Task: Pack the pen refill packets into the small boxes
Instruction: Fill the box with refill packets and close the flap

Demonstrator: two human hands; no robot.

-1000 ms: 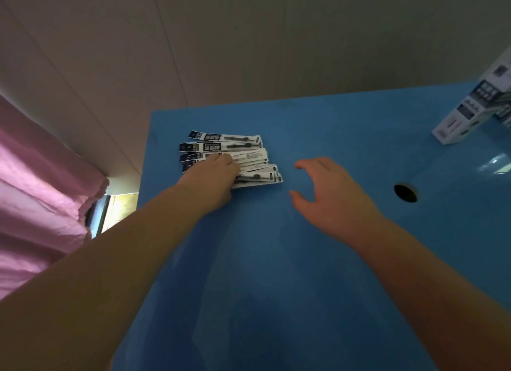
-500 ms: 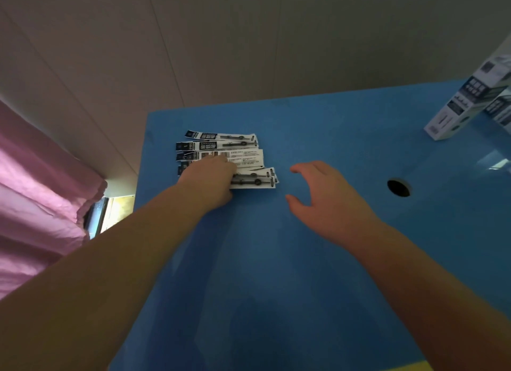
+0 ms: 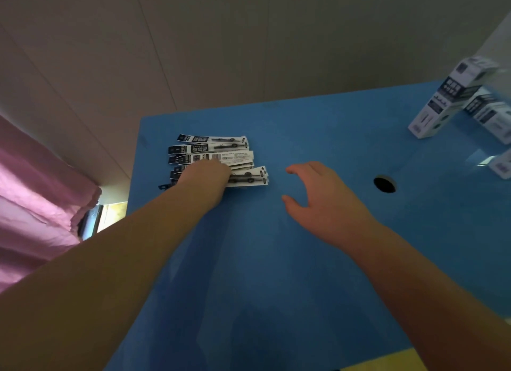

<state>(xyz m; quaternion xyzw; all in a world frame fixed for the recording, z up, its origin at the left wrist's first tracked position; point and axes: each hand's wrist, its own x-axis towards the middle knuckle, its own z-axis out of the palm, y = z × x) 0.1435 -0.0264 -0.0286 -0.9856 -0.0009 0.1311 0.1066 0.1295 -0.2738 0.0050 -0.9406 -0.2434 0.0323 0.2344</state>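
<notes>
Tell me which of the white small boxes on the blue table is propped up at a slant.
The leftmost white small box, at the table's far right. It leans diagonally, upper end raised, while the white box beside it lies lower behind its raised end.

blue table (image 3: 276, 260) (round hole (image 3: 384, 184)), pink curtain (image 3: 36, 191), pale wall (image 3: 249, 39)

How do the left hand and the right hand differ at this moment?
The left hand rests on the pile of pen refill packets; the right hand touches no packet. The left hand's fingers are hidden from view; the right hand's fingers are spread and loosely curved, holding nothing. Both reach out over the blue table.
</notes>
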